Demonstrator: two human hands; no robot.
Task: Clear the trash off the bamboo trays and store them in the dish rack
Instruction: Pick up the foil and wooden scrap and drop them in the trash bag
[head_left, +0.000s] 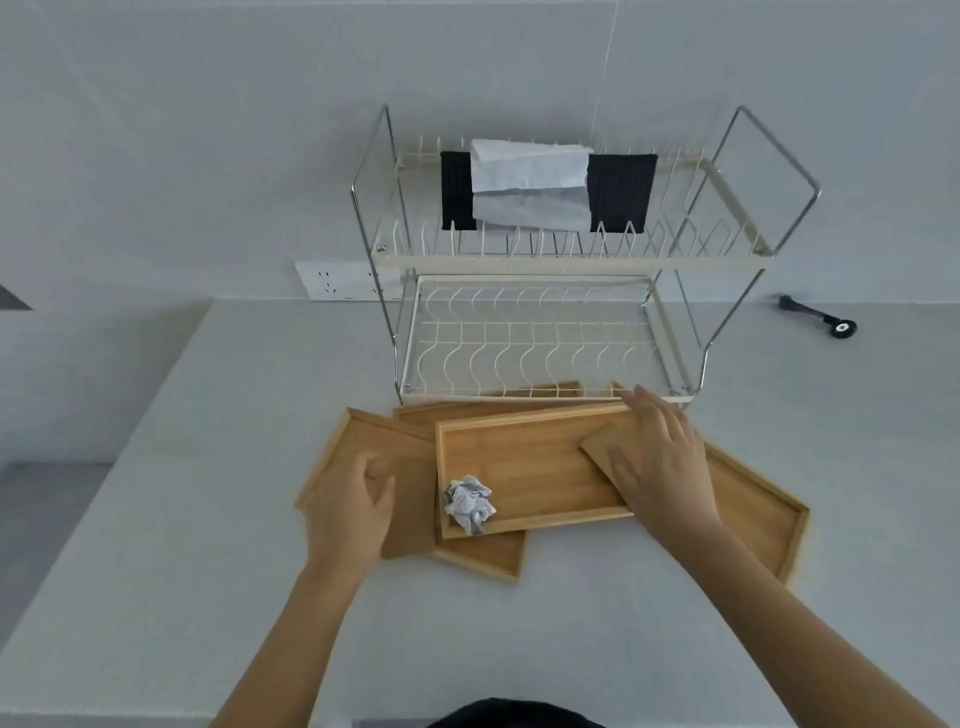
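Note:
Several bamboo trays lie overlapping on the white counter in front of the dish rack (571, 260). The top tray (519, 462) holds a crumpled paper ball (468, 503) in its near left corner. My right hand (662, 460) lies spread over this tray's right end, gripping a tilted bamboo tray (597, 449) there. My left hand (353, 512) rests with curled fingers on the left tray (374, 441); whether it grips is unclear. Another tray (748, 509) sticks out at the right, and one (488, 553) lies underneath.
The two-tier wire rack stands against the wall. Its upper tier carries a black cloth (621, 192) and white paper (530, 182). A wall socket (337, 280) sits left of the rack. A black tool with a small wheel (818, 314) lies at the right.

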